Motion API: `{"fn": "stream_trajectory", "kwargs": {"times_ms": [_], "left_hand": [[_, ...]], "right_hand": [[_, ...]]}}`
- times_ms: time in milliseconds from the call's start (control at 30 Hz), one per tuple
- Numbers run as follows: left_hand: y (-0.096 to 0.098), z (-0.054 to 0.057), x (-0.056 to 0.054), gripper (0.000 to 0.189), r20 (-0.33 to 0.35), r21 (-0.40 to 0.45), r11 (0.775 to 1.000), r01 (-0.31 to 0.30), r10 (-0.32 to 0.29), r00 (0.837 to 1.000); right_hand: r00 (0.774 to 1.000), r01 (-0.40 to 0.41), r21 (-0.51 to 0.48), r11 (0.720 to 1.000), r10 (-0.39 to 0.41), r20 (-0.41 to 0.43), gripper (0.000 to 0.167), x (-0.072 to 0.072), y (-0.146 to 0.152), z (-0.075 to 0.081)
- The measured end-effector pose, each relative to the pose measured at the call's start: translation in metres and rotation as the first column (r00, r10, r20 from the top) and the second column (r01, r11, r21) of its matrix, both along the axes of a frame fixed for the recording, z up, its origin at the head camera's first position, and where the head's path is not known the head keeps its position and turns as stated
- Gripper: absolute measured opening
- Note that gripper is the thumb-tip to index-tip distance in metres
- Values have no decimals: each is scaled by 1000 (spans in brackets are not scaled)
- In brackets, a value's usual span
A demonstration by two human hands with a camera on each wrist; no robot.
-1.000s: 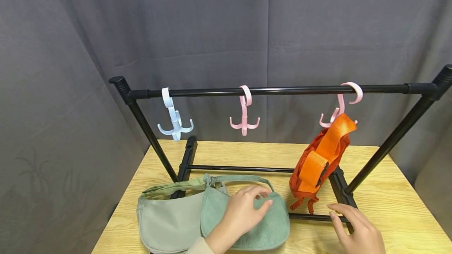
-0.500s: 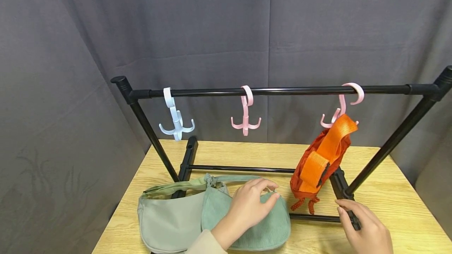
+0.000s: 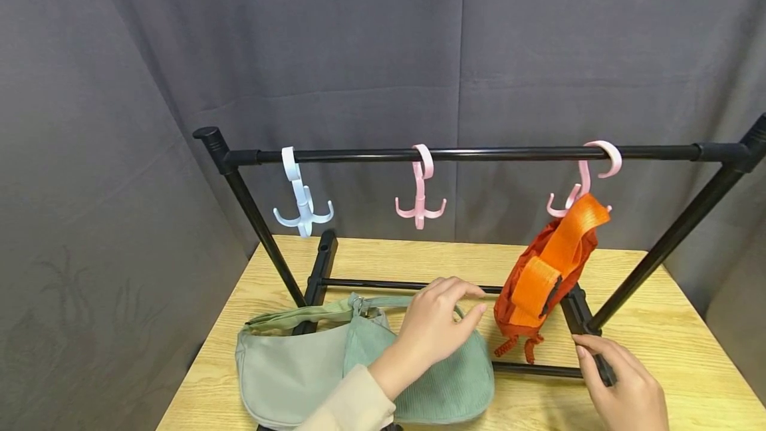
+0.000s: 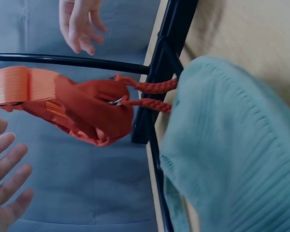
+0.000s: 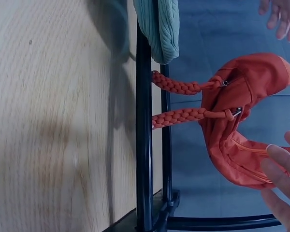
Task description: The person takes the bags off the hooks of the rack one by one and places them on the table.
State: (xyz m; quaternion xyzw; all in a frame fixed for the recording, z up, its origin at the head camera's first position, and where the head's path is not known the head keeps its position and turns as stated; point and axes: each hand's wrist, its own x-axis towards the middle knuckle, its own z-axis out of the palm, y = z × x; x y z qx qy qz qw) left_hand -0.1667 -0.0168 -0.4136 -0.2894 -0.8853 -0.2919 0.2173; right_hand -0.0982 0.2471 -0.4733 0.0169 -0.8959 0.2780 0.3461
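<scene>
My left hand [image 3: 439,324] is over the green corduroy shoulder bag [image 3: 457,384], thumb and fingers apart with nothing between them. Beside the rack's right foot, my right hand [image 3: 628,384] has its fingers loosely extended and holds nothing. An orange-red bag [image 3: 517,308] with a wide orange strap hangs from the right-hand pink hook [image 3: 609,155], between the two hands. Two braided zip pulls [image 5: 179,116] dangle from its lower end in the right wrist view. Partly under the corduroy bag lies a grey-green shoulder bag [image 3: 293,374].
The black rack [image 3: 509,154] stands on a wooden table [image 3: 383,255]. Its top bar also carries a pale blue hook [image 3: 303,211] and another pink hook [image 3: 420,198], both with bare prongs. A grey curtain [image 3: 359,52] closes off the back and sides.
My left hand has risen and shifted right over the corduroy bag. My right hand has drifted slightly right, away from the orange-red bag, which stays hanging. The bags on the table stay put.
</scene>
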Motion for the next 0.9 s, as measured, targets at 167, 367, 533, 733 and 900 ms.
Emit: {"fn": "stream_trajectory", "kwargs": {"times_ms": [167,367,533,733,900], "left_hand": [[3,12,-6,17,-21,-9,1000,-11,11,1000],[12,28,-10,19,-26,-5,1000,-5,5,1000],[25,38,-15,20,-12,-8,1000,-4,4,1000],[35,49,-21,20,-11,0,1000,-2,2,1000],[39,62,-26,19,-56,42,998,38,-36,998]], "right_hand": [[1000,-11,7,1000,11,-20,20,1,-3,-5],[999,-20,2,1000,20,-40,21,2,-6,-10],[999,-12,-11,1000,12,-33,21,2,-6,-10],[1000,3,-1,1000,-3,-13,18,2,-8,-11],[1000,11,7,1000,-11,-7,17,4,-8,-14]]}}
